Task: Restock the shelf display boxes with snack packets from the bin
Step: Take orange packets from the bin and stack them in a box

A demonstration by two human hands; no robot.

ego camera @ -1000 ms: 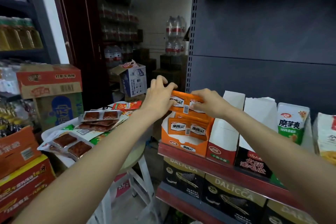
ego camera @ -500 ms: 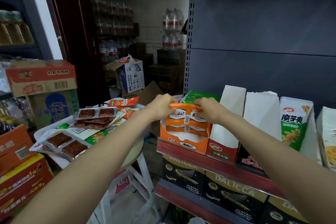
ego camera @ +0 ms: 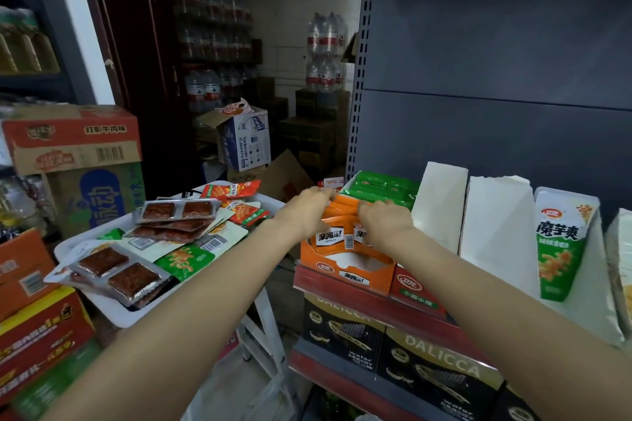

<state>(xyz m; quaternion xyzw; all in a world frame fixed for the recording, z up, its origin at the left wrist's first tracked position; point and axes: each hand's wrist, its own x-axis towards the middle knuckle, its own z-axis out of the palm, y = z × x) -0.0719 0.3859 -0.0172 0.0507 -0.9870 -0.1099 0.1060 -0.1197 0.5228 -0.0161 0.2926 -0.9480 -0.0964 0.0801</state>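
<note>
An orange display box [ego camera: 342, 272] stands at the left end of the red shelf [ego camera: 345, 287]. A stack of orange snack packets [ego camera: 337, 236] stands upright inside it. My left hand [ego camera: 302, 214] grips the stack's top left edge and my right hand [ego camera: 384, 224] grips its top right edge, fingers curled over the packets. Behind the orange box is a white box of green packets [ego camera: 384, 186]. The white bin [ego camera: 113, 316], on a stool to the left, holds several mixed snack packets [ego camera: 171, 225].
White display boxes [ego camera: 441, 205] and a green-and-white carton [ego camera: 561, 243] stand further right on the shelf. Dark wafer boxes [ego camera: 345, 328] fill the shelf below. Cardboard cartons [ego camera: 71, 143] are stacked at the left; water bottles and boxes stand in the back.
Both hands have lowered the orange packets from above the box down into it. My view has tilted down, showing the green packets behind.
</note>
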